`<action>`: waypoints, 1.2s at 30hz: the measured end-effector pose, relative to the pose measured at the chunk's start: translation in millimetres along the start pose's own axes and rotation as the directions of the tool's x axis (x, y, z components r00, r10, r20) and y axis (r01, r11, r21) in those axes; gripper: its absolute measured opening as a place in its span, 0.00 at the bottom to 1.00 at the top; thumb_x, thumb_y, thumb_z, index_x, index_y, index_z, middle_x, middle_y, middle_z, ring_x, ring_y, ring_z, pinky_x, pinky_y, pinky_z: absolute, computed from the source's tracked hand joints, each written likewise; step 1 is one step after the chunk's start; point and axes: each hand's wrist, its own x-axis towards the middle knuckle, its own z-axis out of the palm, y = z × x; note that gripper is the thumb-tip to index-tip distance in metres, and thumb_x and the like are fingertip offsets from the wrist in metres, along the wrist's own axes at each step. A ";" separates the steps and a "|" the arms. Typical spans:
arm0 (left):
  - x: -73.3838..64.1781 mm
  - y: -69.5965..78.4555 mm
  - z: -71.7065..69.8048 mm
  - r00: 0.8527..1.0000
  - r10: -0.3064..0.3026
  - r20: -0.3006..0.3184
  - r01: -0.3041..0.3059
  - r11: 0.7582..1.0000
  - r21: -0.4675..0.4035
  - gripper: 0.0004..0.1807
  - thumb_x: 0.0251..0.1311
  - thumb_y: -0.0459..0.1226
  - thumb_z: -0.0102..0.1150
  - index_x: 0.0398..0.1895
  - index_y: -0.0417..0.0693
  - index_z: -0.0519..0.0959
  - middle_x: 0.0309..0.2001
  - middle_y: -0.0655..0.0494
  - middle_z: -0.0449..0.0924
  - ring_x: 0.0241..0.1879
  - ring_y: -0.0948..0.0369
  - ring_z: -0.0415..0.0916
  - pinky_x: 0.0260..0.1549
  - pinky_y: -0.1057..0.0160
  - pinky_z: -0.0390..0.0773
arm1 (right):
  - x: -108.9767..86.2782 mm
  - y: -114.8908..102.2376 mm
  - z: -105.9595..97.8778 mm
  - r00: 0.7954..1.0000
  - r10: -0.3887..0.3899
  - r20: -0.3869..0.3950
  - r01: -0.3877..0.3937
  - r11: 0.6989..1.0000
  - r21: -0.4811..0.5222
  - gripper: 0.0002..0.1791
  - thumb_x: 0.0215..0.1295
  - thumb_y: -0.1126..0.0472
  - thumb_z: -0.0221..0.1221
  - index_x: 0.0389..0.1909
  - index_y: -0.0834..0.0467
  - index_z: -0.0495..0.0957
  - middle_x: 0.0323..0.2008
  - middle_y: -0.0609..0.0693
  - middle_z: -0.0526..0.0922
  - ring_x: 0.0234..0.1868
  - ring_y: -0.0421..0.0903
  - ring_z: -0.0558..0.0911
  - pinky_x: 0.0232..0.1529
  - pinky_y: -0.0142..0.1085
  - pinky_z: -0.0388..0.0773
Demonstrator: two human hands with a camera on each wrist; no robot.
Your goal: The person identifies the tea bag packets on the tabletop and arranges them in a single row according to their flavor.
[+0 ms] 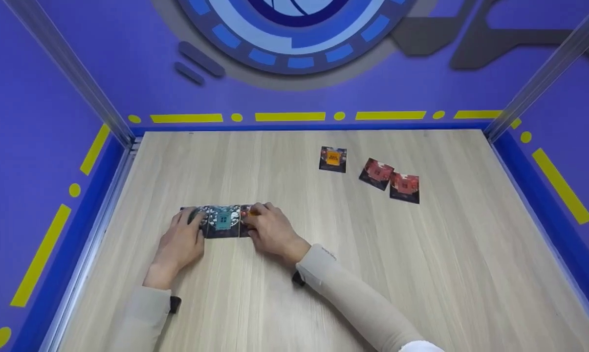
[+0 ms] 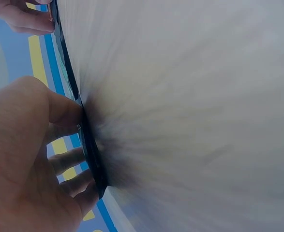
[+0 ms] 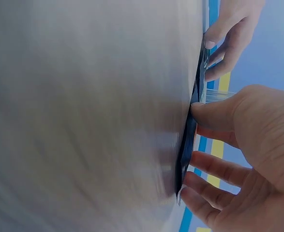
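Three small square printed packets lie edge to edge in a row on the wooden table. The middle one, a teal-and-black packet (image 1: 223, 221), shows fully between the hands. My left hand (image 1: 181, 240) holds the left green-and-black packet (image 1: 202, 230) from above, its thumb at the inner end and fingers spread along it, covering most of it. My right hand (image 1: 273, 229) grips the right orange-and-black packet (image 1: 244, 229) the same way, thumb at the end beside the middle packet. In the right wrist view its dark edge (image 3: 186, 145) lies along the tabletop.
Farther back right of centre lies another orange-and-black packet (image 1: 332, 159). Two red-and-black packets, one tilted (image 1: 376, 173) and one nearer (image 1: 404, 187), lie with corners close together. Blue-purple panels (image 1: 294, 98) with yellow marks enclose the table (image 1: 372, 274) at the back and sides.
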 end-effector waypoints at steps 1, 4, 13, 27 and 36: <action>-0.1 0.2 0.1 1.000 0.000 0.000 0.000 1.000 0.000 0.27 0.72 0.31 0.52 0.73 0.34 0.73 0.75 0.31 0.66 0.76 0.32 0.62 0.70 0.31 0.73 | 0.0 0.2 0.2 1.000 -0.001 -0.002 0.001 1.000 0.005 0.18 0.74 0.54 0.64 0.62 0.48 0.87 0.61 0.53 0.83 0.57 0.52 0.82 0.58 0.45 0.84; -0.1 0.4 0.4 1.000 -0.003 0.002 0.003 1.000 0.002 0.27 0.72 0.31 0.52 0.74 0.35 0.73 0.76 0.31 0.66 0.76 0.32 0.62 0.70 0.31 0.72 | 0.1 0.5 0.8 1.000 0.005 -0.001 -0.005 1.000 0.025 0.19 0.74 0.54 0.65 0.63 0.48 0.86 0.62 0.52 0.83 0.58 0.52 0.82 0.59 0.45 0.84; 0.6 -0.1 0.3 1.000 -0.001 0.000 0.001 1.000 0.000 0.27 0.73 0.31 0.51 0.73 0.35 0.73 0.75 0.31 0.66 0.76 0.32 0.62 0.70 0.31 0.73 | -0.1 -1.4 -1.3 1.000 0.008 -0.025 -0.007 0.998 0.063 0.17 0.74 0.53 0.65 0.61 0.50 0.87 0.62 0.52 0.83 0.59 0.52 0.81 0.60 0.45 0.82; -1.5 -1.7 2.1 1.000 -0.006 0.010 0.006 1.000 0.010 0.27 0.73 0.33 0.52 0.74 0.36 0.73 0.75 0.31 0.66 0.76 0.32 0.62 0.70 0.32 0.73 | 5.2 15.9 -9.0 0.998 0.041 -0.050 -0.037 0.997 0.069 0.17 0.76 0.53 0.64 0.61 0.50 0.87 0.63 0.52 0.82 0.59 0.52 0.81 0.58 0.45 0.83; -0.7 -1.9 3.2 1.000 0.013 -0.019 -0.012 1.000 0.014 0.27 0.71 0.32 0.53 0.72 0.35 0.74 0.74 0.31 0.67 0.75 0.32 0.63 0.68 0.31 0.74 | 20.1 60.0 -25.8 0.990 0.102 -0.102 -0.098 0.994 0.043 0.17 0.75 0.58 0.64 0.61 0.55 0.86 0.64 0.55 0.82 0.60 0.56 0.82 0.60 0.49 0.83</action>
